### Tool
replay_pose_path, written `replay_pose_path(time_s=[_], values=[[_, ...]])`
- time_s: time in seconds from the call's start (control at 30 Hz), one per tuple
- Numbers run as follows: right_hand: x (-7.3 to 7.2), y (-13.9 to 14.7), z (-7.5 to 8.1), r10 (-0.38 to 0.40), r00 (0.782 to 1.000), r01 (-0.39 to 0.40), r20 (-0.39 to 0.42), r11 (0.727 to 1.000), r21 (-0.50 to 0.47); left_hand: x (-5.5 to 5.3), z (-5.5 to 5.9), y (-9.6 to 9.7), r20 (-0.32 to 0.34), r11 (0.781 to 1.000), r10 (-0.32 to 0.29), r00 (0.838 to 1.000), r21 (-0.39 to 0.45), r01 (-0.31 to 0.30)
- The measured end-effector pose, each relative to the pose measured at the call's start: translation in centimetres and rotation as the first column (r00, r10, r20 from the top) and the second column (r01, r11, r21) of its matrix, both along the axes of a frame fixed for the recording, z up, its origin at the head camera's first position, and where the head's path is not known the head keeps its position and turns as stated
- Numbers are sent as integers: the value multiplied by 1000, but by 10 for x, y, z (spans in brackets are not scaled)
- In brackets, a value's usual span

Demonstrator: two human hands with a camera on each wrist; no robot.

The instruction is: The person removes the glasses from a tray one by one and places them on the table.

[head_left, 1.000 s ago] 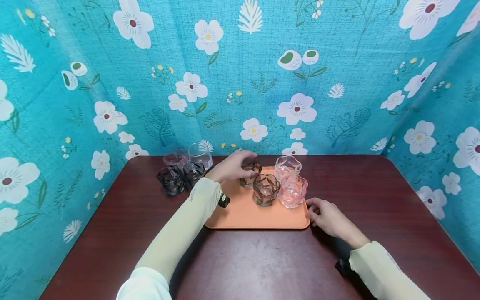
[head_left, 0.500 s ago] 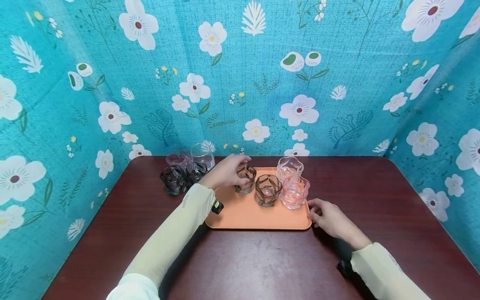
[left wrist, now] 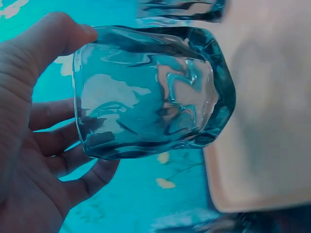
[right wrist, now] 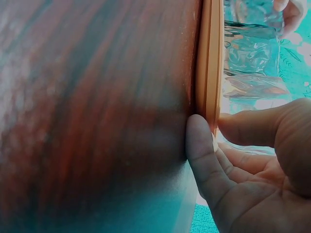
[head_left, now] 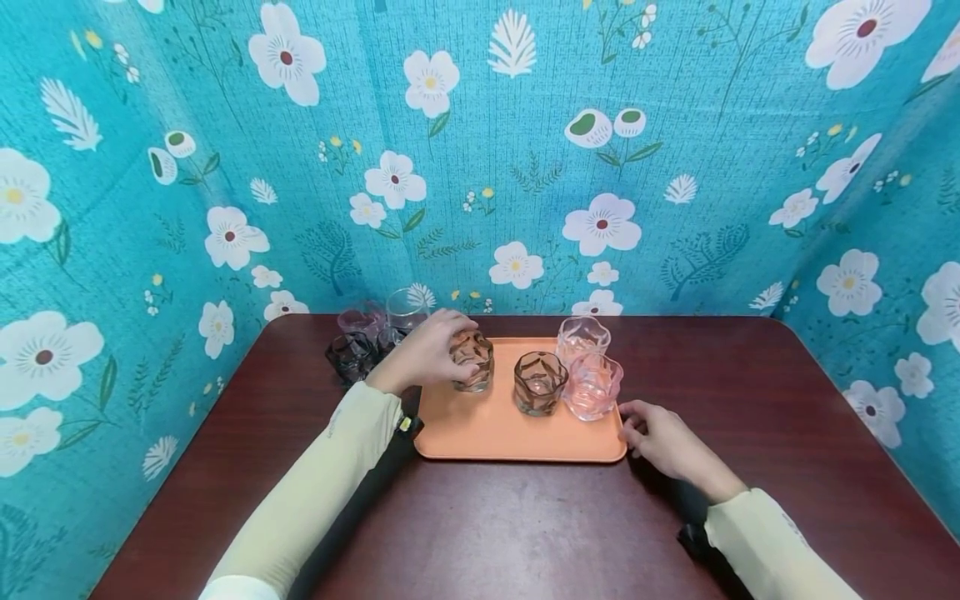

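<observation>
Brown glass: the one in hand (head_left: 472,360) – upright, over the back-left part of the orange tray (head_left: 517,440); whether its base touches the tray, I cannot tell.
Left hand (head_left: 429,348): thumb on the near side, fingers round the far side, spread to the glass's width near the rim. A firm hold, by the look of it.
Palm to glass: palm on the left, glass to its right, its axis upright; the tray's long side runs left to right beneath it.
Right hand (head_left: 663,442): thumb and fingertip pinch the tray's right edge near the front corner – well apart from the held glass, so the left hand is the nearer.
Second brown glass (head_left: 540,385): on the tray, right of the held one, a gap between.
Pink glass (head_left: 592,388): just right of that, a clear glass (head_left: 583,335) behind it.
Off the tray, left: dark glass (head_left: 351,357), purple glass (head_left: 360,320), tall clear glass (head_left: 407,307), beyond the left wrist on the table (head_left: 525,533).
</observation>
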State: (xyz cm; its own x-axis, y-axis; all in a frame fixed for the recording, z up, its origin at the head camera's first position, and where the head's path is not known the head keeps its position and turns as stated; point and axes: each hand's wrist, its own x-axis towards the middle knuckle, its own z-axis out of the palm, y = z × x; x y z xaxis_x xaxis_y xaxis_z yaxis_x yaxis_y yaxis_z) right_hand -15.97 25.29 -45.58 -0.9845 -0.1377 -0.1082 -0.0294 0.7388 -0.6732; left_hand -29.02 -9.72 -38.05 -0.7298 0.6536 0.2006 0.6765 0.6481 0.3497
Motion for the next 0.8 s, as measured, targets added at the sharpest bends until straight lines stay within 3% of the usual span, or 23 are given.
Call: replay_pose_path(time_s=[0.23,0.37,0.53,0.8], values=[[-1,2,-1,-1,1000,1,15,1000,-7,24,22,-31,-38,999,24,999,29,-23],[-2,2,-1,5,1000,-5,11,1000,-9,35,26,-49,-101,1000,13,995,5,-13],[-3,2,0,9,1000,-9,9,1000,-6,48,22,-72,-146,999,34,989,-33,-39],[-2,1,1,19,1000,-19,10,1000,4,66,8,-105,-142,988,94,986,-105,-109]])
